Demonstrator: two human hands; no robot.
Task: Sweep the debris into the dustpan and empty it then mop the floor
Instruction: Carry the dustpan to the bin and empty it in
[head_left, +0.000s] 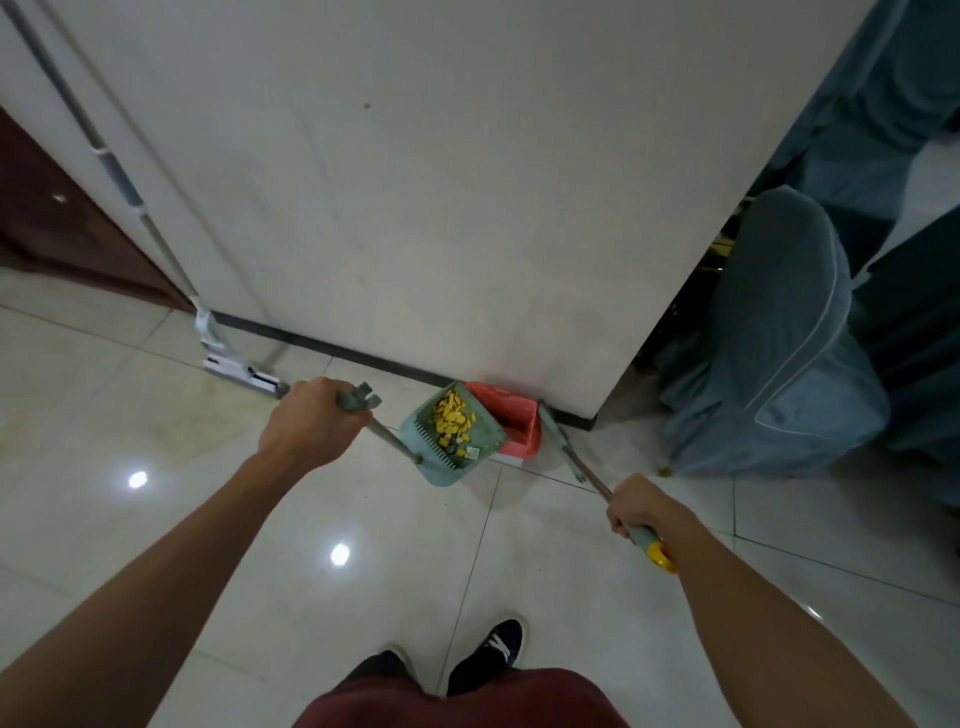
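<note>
- Leaning against the pale wall (415, 182), the mop (130, 192) stands well off to the left with its flat head on the floor tiles (156, 441), parked, I judge, until the sweeping and emptying are done.
- Sitting at the foot of the wall by the corner, the red-lined bin (511, 421) is where the load is bound; its mouth faces up, partly hidden behind the pan.
- Hanging just in front of that bin, the green dustpan (451, 434) is lifted by its long handle, pan facing up so the load stays in.
- Trailing down on the right, the broom (563, 449) points its head at the floor beside the bin, kept out of the way.
- Curling round the dustpan handle's top, the left hand (311, 423) grips it firmly.
- Wrapping the broom's grip near its yellow cap, the right hand (644, 506) holds with closed fingers.
- Piling inside the pan, the yellow debris (452, 415) is gathered but not yet emptied.
</note>
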